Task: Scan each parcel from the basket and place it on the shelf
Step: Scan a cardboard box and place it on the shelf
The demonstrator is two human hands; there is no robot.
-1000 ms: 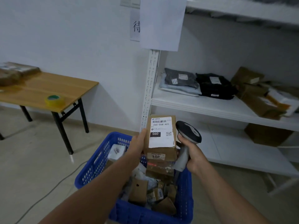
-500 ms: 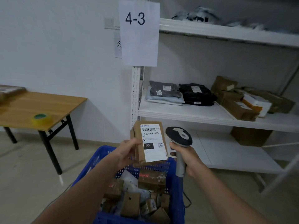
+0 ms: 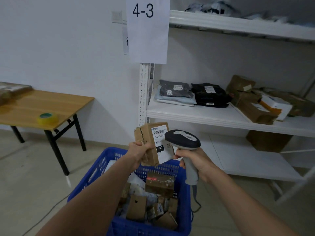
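Left hand [image 3: 139, 153] gripping cardboard parcel [image 3: 150, 143] above blue basket [image 3: 102, 169], right hand [image 3: 196, 161] clasping scanner [image 3: 183, 139] just beside parcel, white shelf [image 3: 204, 114] beyond basket

A person's left hand [image 3: 138, 150] is holding a brown cardboard parcel [image 3: 151, 143] above the far rim of a blue plastic basket [image 3: 109, 160] that is carrying more parcels, while the right hand [image 3: 196, 160] is gripping a grey handheld scanner [image 3: 183, 139] just right of it. A white metal shelf [image 3: 196, 114] bearing packages is standing behind and to the right. A wooden table [image 3: 51, 104] carrying a yellow tape roll [image 3: 47, 118] is standing to the left.
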